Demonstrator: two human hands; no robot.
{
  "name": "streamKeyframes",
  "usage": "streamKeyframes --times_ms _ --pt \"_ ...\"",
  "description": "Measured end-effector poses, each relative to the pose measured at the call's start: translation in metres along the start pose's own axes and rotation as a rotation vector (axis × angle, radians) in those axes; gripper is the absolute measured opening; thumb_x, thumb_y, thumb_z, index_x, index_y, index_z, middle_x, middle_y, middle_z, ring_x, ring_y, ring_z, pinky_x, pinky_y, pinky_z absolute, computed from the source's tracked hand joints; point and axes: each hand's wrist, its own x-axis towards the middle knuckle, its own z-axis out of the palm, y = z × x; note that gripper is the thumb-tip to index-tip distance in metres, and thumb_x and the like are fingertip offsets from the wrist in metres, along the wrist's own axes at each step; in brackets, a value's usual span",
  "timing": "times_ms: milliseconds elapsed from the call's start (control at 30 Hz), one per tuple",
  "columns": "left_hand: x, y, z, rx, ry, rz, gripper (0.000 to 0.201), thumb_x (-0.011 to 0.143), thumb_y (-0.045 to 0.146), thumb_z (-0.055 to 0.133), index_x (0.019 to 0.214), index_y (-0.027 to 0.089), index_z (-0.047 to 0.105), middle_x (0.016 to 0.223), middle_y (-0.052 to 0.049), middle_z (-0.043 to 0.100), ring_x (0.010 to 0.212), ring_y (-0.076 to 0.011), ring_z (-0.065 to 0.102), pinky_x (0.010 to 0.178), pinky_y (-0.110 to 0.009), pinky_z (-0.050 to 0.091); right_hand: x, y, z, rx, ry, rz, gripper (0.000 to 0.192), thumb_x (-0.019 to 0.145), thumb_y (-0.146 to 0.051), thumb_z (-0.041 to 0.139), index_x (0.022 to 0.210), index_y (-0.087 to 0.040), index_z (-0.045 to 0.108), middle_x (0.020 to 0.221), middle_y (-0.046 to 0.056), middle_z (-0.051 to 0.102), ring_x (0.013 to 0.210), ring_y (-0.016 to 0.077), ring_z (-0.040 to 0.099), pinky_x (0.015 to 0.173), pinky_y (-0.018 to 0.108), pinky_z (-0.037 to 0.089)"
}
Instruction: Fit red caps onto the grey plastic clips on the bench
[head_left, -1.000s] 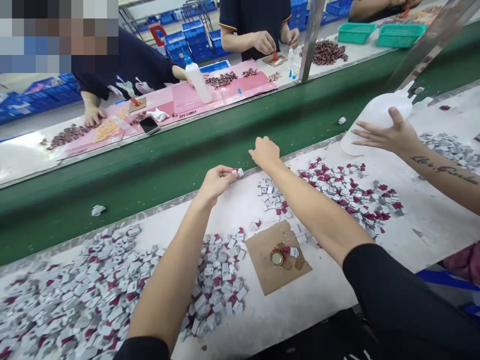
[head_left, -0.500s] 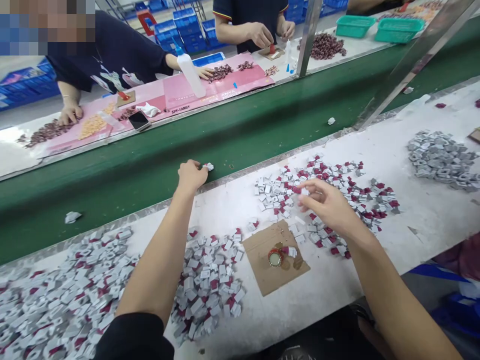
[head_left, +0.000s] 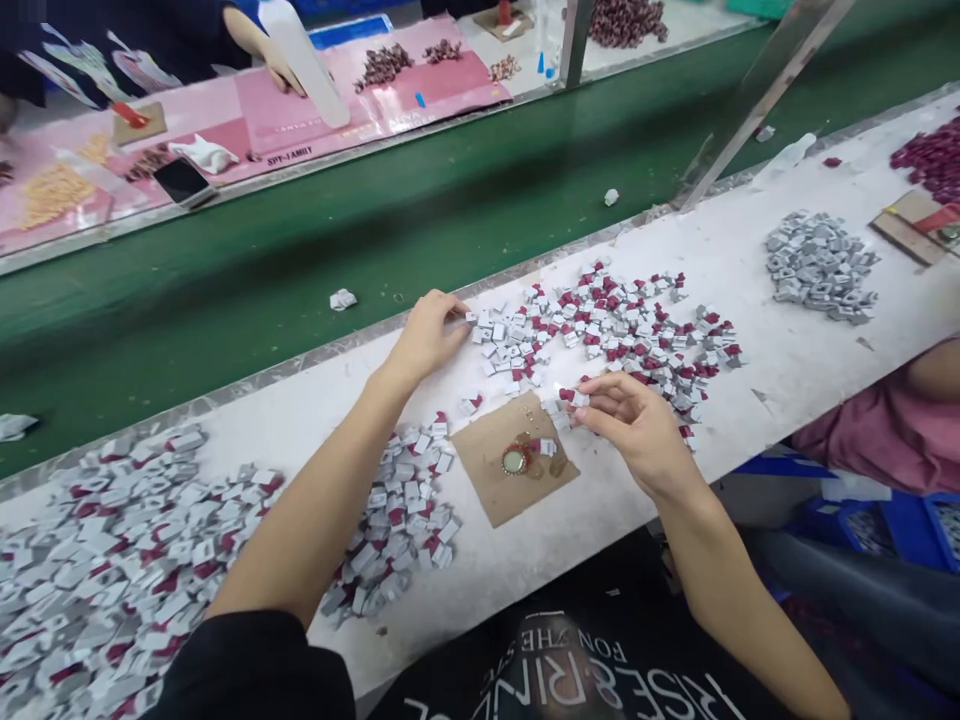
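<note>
White bench (head_left: pixel 787 370) runs under your arms, with the green belt (head_left: pixel 450 230) beyond at twelve o'clock. Red-and-grey pieces (head_left: pixel 615 325) lie scattered at one o'clock of the cardboard square (head_left: pixel 495 470) and its bottle cap (head_left: pixel 514 459). Your right hand (head_left: pixel 637 425), nearer the cap, pinches one small piece (head_left: pixel 579 398) just at its two o'clock. Your left hand (head_left: pixel 427 335) nips another piece (head_left: pixel 472 318) at the scatter's nine o'clock edge.

We see grey-white & maroon bits (head_left: pixel 600 320) on a white desk (head_left: pixel 787 370). Bit in our left hand (head_left: pixel 429 335): white. Card (head_left: pixel 491 480) brown, w/ a red-rimmed gold cap (head_left: pixel 514 459). Belt (head_left: pixel 375 230) dark green. Far mat (head_left: pixel 300 110) pink. Pile (head_left: pixel 821 265) at right all grey. Our sleeve (head_left: pixel 255 665) black; shirt (head_left: pixel 600 670) black w/ white letters.
</note>
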Motion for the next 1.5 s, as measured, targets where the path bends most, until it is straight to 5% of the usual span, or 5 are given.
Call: streamKeyframes --times_ms 133,400,767,1500 --pt "-0.016 0.014 -0.011 -0.1 0.073 -0.067 0.02 0.076 0.018 0.073 0.087 0.025 0.057 0.098 -0.006 0.074 0.099 -0.0285 0.069 0.096 -0.041 0.056 -0.008 0.001 0.003 -0.02 -0.026 -0.015 0.026 0.085 -0.041 0.099 0.101 -0.028 0.083 0.105 0.005 0.084 0.099 0.0253 0.082 0.091 0.041 0.071" --pt "-0.088 0.045 -0.016 -0.761 0.126 -0.075 0.022 0.073 0.025 0.078 0.085 0.026 0.06 0.085 -0.001 0.073 0.079 -0.0188 0.068 0.077 -0.034 0.055 -0.034 0.002 0.023 -0.14 -0.143 -0.081 0.006 0.099 -0.032 0.083 0.102 -0.028 0.086 0.108 0.007 0.085 0.103 0.0259 0.084 0.094 0.042 0.071" --pt "-0.173 0.061 0.003 -1.084 -0.056 -0.225 0.017 0.093 0.029 0.083 0.107 0.022 0.078 0.09 -0.004 0.082 0.082 -0.0171 0.074 0.077 -0.031 0.058 -0.049 0.012 0.035 -0.477 -0.207 -0.359 0.015 0.106 -0.017 0.072 0.106 -0.027 0.083 0.103 0.007 0.084 0.093 0.0256 0.082 0.078 0.039 0.067" --pt "-0.185 0.048 0.02 -0.927 0.053 -0.213 0.019 0.095 0.03 0.089 0.11 0.023 0.082 0.104 -0.005 0.082 0.097 -0.0192 0.078 0.092 -0.034 0.067 -0.051 0.005 0.035 -0.429 -0.179 -0.368 0.017 0.103 -0.015 0.075 0.104 -0.028 0.086 0.103 0.006 0.084 0.098 0.0253 0.083 0.082 0.039 0.071"
